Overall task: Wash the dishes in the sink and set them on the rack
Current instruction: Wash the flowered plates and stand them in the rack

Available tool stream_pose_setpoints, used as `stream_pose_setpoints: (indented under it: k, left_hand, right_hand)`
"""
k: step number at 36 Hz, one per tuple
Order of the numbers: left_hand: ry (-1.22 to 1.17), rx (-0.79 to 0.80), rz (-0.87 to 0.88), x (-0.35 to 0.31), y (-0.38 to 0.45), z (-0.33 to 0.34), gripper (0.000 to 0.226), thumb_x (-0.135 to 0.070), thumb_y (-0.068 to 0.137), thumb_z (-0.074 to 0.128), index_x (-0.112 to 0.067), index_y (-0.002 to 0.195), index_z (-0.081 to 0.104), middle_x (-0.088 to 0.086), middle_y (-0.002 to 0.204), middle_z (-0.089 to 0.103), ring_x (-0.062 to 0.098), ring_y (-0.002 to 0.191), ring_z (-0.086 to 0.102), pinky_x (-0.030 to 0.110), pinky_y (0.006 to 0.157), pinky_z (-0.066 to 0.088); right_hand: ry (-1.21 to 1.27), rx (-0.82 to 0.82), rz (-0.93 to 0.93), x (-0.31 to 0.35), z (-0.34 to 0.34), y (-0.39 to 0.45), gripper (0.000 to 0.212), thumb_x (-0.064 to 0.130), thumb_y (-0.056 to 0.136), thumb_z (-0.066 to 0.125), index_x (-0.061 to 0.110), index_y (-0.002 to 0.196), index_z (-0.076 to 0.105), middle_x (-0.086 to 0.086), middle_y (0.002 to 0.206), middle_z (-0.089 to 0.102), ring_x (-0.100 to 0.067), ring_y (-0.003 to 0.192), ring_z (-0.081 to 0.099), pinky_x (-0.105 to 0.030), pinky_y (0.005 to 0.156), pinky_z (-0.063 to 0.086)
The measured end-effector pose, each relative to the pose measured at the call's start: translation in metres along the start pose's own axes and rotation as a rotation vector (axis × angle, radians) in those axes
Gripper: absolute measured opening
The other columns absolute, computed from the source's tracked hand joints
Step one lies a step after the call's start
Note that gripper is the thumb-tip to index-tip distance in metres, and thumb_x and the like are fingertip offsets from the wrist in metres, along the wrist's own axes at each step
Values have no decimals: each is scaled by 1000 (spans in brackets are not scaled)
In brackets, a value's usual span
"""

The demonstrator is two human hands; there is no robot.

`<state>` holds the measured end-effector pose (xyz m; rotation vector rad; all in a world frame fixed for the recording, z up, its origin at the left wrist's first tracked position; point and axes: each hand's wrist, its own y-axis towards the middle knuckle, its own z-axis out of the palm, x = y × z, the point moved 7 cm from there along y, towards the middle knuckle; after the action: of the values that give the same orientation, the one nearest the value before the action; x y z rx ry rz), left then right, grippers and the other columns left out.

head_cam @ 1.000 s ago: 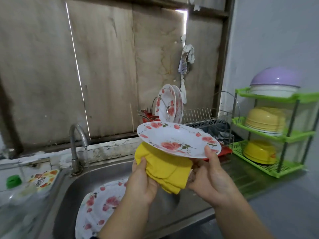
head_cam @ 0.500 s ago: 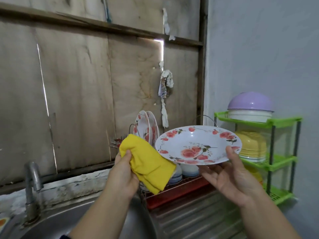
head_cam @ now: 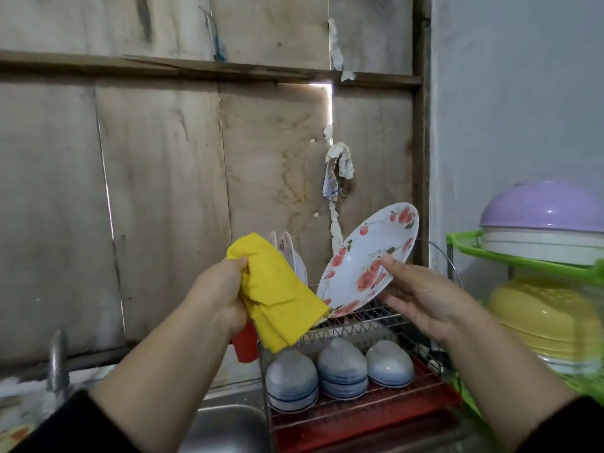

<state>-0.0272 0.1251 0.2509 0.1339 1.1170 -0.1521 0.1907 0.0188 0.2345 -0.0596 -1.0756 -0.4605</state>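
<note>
1. Worn plywood wall behind; two-tier wire dish rack (head_cam: 376, 325) at lower centre.
2. White rose-patterned plate (head_cam: 366, 263), centre right, tilted, lower edge at the rack's top tier.
3. Best seated fully in a slot before letting go.
4. Right hand (head_cam: 421, 295) pinches the plate; left hand (head_cam: 219, 295) clutches a folded yellow cloth (head_cam: 277, 292).
</note>
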Motion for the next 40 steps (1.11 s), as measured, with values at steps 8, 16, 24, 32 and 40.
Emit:
stream_pose_setpoints:
  k: [8,16,24,32,40]
  left_hand:
    - [132,-167,159,-22,12,1,38,-17,102,38,-2,137,42,15,144,43,28,130,44,36,92,37]
    - [194,-256,174,-26,15,-8,42,-20,102,39,-2,141,38,17,146,41,30,131,43,44,105,36]
    - [190,-299,161,-20,13,-17,40,-17,101,40,-1,138,40,18,142,45,30,128,46,44,106,36]
    - [204,-324,135,-15,15,-24,45,-19,101,41,0,142,36,19,145,41,31,130,44,48,108,34]
    - [204,-308,69,-7,13,-23,46,-21,101,42,-3,143,36,18,142,45,33,126,48,50,99,38]
  right_hand:
    - [-179,107,57,-7,7,64,31,10,80,69,-1,108,59,-18,106,69,-20,92,67,-27,73,58]
    - [-338,206,90,-27,23,110,40,14,72,77,2,106,61,-12,93,72,-15,79,70,-22,66,57]
    - [-486,243,69,-52,37,127,107,32,37,93,1,128,47,-14,115,64,-24,98,66,-34,84,56]
    - [-569,247,94,-81,38,127,103,31,41,95,8,124,38,-14,121,57,-28,100,64,-38,84,56]
    - [-739,233,65,-89,34,126,87,29,55,92,9,120,38,-15,111,60,-30,102,64,-49,90,52]
